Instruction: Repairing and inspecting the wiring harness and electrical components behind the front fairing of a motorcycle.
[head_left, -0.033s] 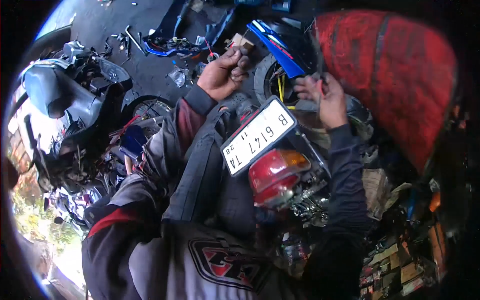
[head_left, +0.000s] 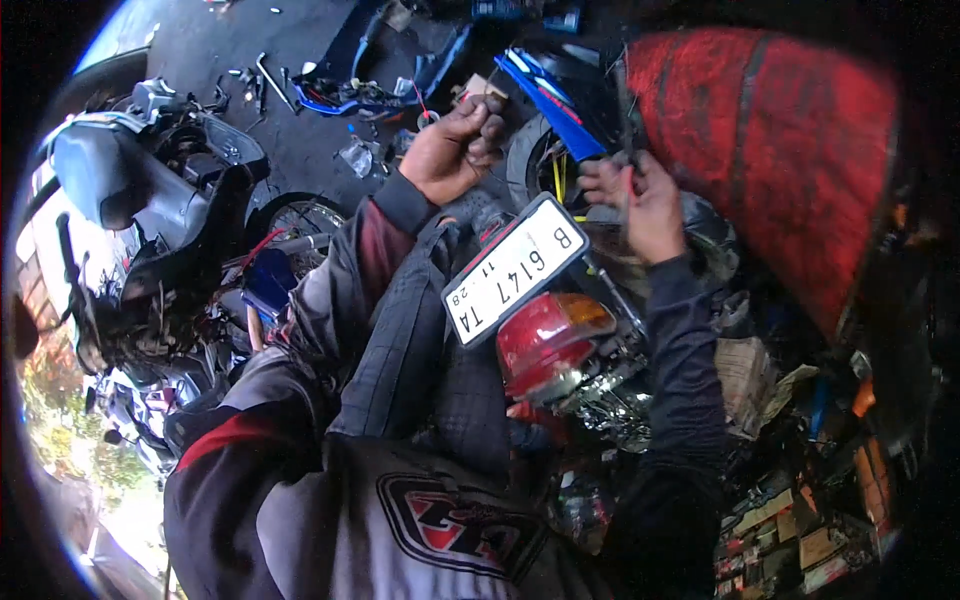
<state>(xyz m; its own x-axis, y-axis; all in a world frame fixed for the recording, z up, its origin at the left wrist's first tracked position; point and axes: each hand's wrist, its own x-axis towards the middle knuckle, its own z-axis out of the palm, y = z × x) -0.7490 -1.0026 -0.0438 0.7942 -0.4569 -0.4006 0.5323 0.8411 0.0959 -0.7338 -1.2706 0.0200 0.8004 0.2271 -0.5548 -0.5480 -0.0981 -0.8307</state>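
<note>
While nothing shifts from frame taken same instant, left hand point(head_left: 452, 150) grips small dark part above rear tyre point(head_left: 540, 160); right hand point(head_left: 640, 200) pinches thin tool beside blue fender point(head_left: 550, 95), above number plate point(head_left: 515, 268), tail lamp point(head_left: 545, 335).

Your left hand point(head_left: 455, 150) is curled shut around a small dark part just above the black seat point(head_left: 400, 350) of the motorcycle in front of you. Your right hand point(head_left: 640, 200) pinches a thin tool point(head_left: 622, 120) beside the blue fairing panel point(head_left: 550, 90). Below both hands sit the white number plate point(head_left: 515, 268) and red tail light point(head_left: 545, 335). Loose tools point(head_left: 270, 80) lie on the floor, upper left.
</note>
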